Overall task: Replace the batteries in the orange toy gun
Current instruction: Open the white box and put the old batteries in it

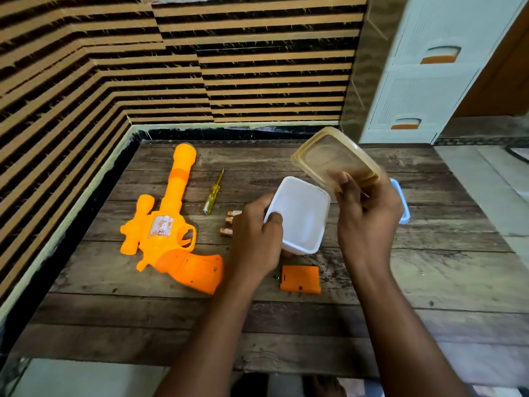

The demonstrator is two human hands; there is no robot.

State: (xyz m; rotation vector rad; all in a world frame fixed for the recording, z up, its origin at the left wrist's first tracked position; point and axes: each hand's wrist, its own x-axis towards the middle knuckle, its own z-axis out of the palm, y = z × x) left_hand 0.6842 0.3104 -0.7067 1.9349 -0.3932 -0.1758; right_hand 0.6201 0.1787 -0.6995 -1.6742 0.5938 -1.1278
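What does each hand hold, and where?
Left hand grips white container at its left rim; right hand holds yellowish lid by its lower edge.

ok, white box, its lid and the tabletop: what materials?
White box: apparently plastic, smooth, thin-walled, slightly glossy. Lid: translucent yellowish plastic, the table shows through it. Tabletop: looks like weathered wood planks, matte with visible grain, possibly a printed surface.

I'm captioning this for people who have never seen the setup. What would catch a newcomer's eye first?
The bright orange toy gun lying at the left of the wooden table. Next, at centre, the left hand grips a white container while the right hand holds its yellowish lid lifted off. The orange battery cover lies nearer the person.
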